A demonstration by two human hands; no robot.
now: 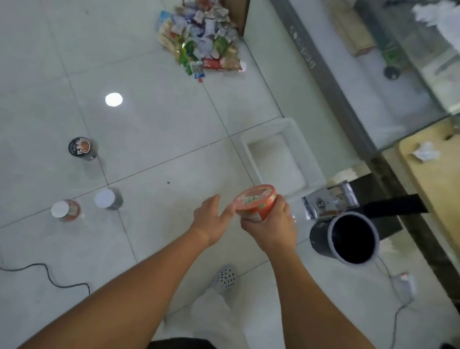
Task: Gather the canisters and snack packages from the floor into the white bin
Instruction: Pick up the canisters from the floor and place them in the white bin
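Observation:
My right hand (270, 226) grips an orange canister (256, 200) just short of the white bin (302, 153), which looks empty. My left hand (211, 217) is beside it with fingers straight, its fingertips touching the canister's lid edge. Three more canisters stand on the floor to the left: a black one (82, 148), a dark one with a white lid (109, 199) and a red one with a white lid (66, 210). A pile of snack packages (202, 32) lies farther off by a brown post. A silver snack bag (329, 201) lies right of the bin.
A dark round waste bin (347, 239) stands at the right, close to my right hand. A glass counter (393, 64) and a wooden table (448, 192) line the right side. A black cable (10, 262) runs across the floor at the lower left. My foot (225, 278) is below.

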